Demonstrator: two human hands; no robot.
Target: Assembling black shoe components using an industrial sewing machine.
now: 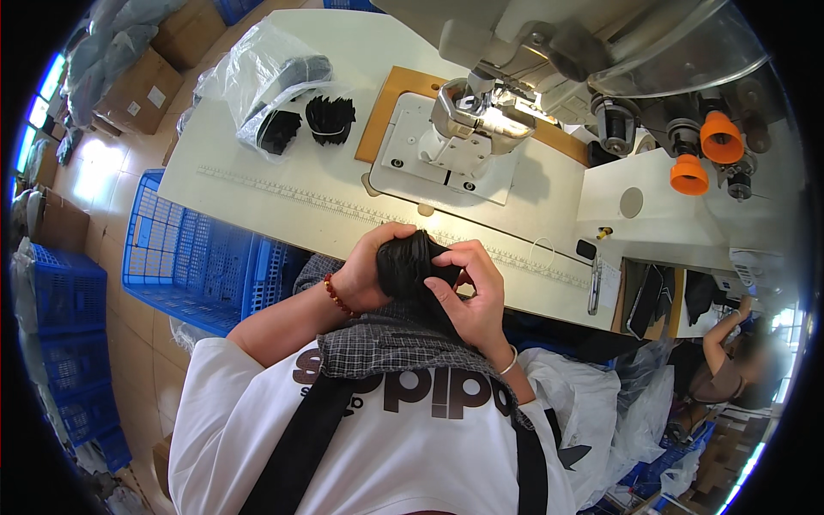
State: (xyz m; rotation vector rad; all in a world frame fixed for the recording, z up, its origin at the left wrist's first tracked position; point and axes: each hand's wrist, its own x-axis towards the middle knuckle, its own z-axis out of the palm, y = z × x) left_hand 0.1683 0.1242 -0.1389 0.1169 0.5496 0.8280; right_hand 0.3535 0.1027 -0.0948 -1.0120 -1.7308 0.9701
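A thick bundle of black fabric pieces (405,268) is held in front of my chest, just off the table's near edge. My left hand (365,273) is closed round its left side, the thumb along the top. At the right side of the bundle my right hand (477,300) grips the edge between thumb and bent fingers. Whether a single piece is pinched apart there I cannot tell. On the table, a tied bundle of black pieces (330,118) lies next to a clear plastic bag (257,64) with more dark pieces in and beside it.
A sewing machine (481,129) stands at the far side of the white table (283,227), a ruler strip (343,204) along its front. Blue crates (193,283) stand left. Orange cones (721,137) hang right. A clipper-like metal tool (594,287) lies near a co-worker (730,360).
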